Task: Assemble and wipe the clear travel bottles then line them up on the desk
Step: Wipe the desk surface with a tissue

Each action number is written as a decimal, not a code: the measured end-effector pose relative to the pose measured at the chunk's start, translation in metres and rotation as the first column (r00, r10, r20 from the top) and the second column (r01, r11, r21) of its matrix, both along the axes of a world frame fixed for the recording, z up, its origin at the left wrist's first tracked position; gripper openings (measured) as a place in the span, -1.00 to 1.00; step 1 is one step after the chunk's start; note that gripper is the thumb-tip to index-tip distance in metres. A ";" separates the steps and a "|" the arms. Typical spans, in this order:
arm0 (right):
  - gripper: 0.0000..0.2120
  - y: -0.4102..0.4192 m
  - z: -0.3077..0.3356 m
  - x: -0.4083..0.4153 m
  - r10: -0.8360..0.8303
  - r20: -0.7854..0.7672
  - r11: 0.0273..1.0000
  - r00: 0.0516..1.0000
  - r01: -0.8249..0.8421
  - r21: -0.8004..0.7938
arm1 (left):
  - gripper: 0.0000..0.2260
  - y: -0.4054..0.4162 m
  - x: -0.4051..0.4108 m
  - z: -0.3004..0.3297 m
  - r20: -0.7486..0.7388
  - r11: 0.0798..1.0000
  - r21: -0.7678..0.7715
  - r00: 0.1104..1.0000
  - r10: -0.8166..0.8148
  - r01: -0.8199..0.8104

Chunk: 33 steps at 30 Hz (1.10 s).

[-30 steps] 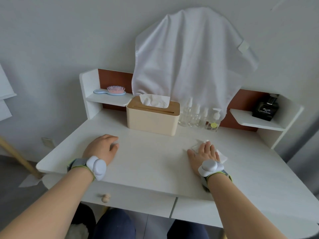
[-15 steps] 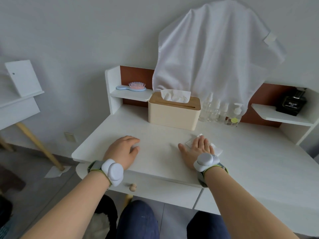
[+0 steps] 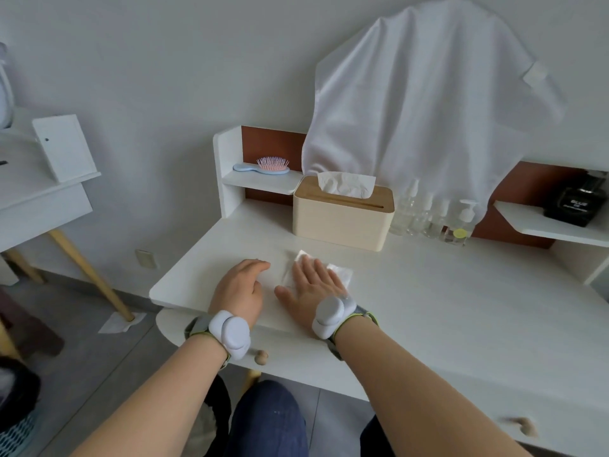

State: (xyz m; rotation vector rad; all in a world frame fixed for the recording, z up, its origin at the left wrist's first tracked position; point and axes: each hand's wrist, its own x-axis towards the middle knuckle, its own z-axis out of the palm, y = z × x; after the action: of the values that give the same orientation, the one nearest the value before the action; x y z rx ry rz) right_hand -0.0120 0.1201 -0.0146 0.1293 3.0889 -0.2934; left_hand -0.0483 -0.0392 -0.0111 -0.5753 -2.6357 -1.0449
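— Flat and spread, the right hand (image 3: pixel 313 285) presses its palm and straight fingers down on a white tissue (image 3: pixel 339 273) lying on the desk (image 3: pixel 461 308); nothing is pinched.

— And the other one?

— Left hand (image 3: pixel 239 290) rests on the desk just beside it, fingers loosely curled, holding nothing. Its fingertips reach close to the tissue's left edge; I cannot tell whether they touch it.

— Where are the bottles?

— Four clear travel bottles (image 3: pixel 428 214) stand upright in a row at the back of the desk, well apart from both hands. They sit just right of a beige tissue box (image 3: pixel 342 216), partly under the hanging edge of a white towel (image 3: pixel 421 110). The rightmost has a pump top and a yellow-green round label; the others have white spray-type caps.

— Anything else around?

— A tissue sticks up from the box's slot. A blue hairbrush (image 3: pixel 263 166) with pink bristles lies on the left shelf, and a dark bottle (image 3: pixel 576 201) stands on the right shelf. Both wrists carry white devices on bands.
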 end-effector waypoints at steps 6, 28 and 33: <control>-0.26 -0.002 0.010 0.026 0.206 0.029 0.978 0.978 -0.206 0.011 | -0.66 0.002 0.007 0.004 -0.032 0.999 -0.028 0.999 0.025 -0.026; -0.33 0.153 0.015 0.113 -0.032 0.096 0.999 0.995 0.032 0.009 | -0.67 0.095 0.073 0.000 -0.046 0.965 -0.161 0.975 -0.219 0.209; -0.35 0.205 0.021 0.142 -0.231 0.121 0.973 0.965 0.230 0.019 | -0.68 0.107 0.079 -0.004 -0.030 0.957 -0.163 0.968 -0.249 0.241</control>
State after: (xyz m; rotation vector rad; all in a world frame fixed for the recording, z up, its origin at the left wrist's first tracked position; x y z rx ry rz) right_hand 0.1297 0.3248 0.0065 0.4904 2.9527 -0.2740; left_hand 0.0303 0.0676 -0.0148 -0.9719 -2.6675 -0.8740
